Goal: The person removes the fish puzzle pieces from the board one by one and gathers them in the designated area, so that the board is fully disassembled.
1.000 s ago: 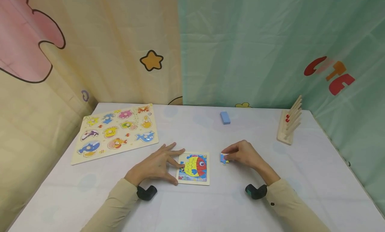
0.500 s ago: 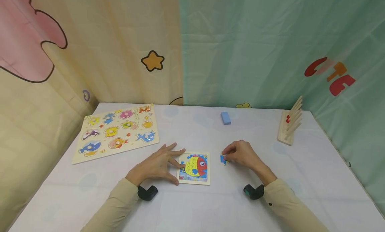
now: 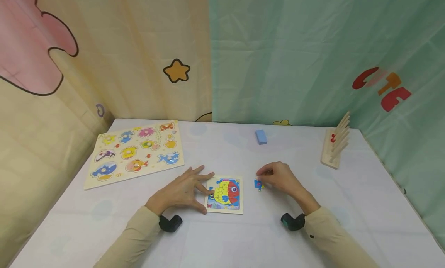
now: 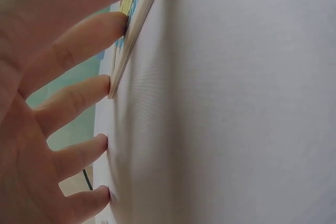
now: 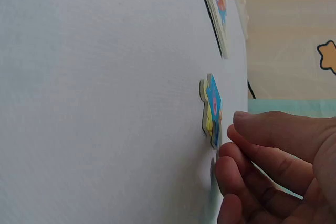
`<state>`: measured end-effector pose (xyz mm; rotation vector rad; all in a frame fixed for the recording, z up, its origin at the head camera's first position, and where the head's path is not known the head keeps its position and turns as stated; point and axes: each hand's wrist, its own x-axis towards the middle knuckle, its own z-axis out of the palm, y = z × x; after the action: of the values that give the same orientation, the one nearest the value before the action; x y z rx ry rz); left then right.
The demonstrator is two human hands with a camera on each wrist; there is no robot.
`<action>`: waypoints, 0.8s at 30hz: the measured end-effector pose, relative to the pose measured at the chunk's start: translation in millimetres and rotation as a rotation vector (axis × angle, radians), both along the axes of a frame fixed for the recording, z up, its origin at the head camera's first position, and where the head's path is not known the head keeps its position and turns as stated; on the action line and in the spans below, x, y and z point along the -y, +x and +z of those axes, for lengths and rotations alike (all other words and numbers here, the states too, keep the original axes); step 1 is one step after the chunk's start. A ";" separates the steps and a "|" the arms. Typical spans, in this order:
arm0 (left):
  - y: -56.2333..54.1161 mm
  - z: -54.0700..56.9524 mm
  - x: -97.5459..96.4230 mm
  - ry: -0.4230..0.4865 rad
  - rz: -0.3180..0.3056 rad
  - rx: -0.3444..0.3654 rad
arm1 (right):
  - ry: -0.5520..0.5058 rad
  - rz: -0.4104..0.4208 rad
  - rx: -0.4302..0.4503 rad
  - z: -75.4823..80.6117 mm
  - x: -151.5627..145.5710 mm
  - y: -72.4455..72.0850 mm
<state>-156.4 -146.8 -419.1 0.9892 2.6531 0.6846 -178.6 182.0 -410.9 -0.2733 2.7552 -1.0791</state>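
Note:
The spread fingers of my left hand [image 3: 180, 190] rest along the left edge of a small fish jigsaw [image 3: 226, 196] in a pale wooden frame. In the left wrist view, the thumb and nearer fingers [image 4: 73, 103] reach the frame's edge, while the others touch the table. To the jigsaw's right, a blue jigsaw piece [image 3: 257, 184] with pink and yellow lies on the table. My right hand [image 3: 279, 177] hovers right at its far side, fingers loosely bent. In the right wrist view, the thumb and index fingertips [image 5: 242, 116] stand close beside the piece [image 5: 212, 108], with nothing visible between them.
A large wooden knob puzzle [image 3: 118, 160] with sea animals lies at the back left. A blue block [image 3: 261, 137] sits at the back, and a wooden peg stand [image 3: 333, 148] with red beads at the right. Patterned curtains [image 3: 295, 59] hang behind the table.
The right fingers have drawn slightly back from the loose jigsaw piece, so more of it shows, and it appears slightly turned. The left hand and the framed jigsaw keep their place.

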 end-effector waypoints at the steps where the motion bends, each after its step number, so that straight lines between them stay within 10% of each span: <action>1: 0.1 0.2 0.2 0.000 0.000 -0.001 | -0.005 -0.009 -0.013 -0.4 2.4 0.0; 9: -0.9 0.8 1.0 -0.001 0.005 -0.005 | -0.073 0.020 -0.040 -4.4 32.7 0.3; 24: 0.4 0.7 1.1 -0.027 0.013 0.001 | -0.032 0.401 -0.087 -7.9 79.9 -2.6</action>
<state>-156.0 -147.9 -418.4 0.9651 2.6634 0.6496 -181.3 102.1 -418.8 -0.8521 2.5921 -1.0200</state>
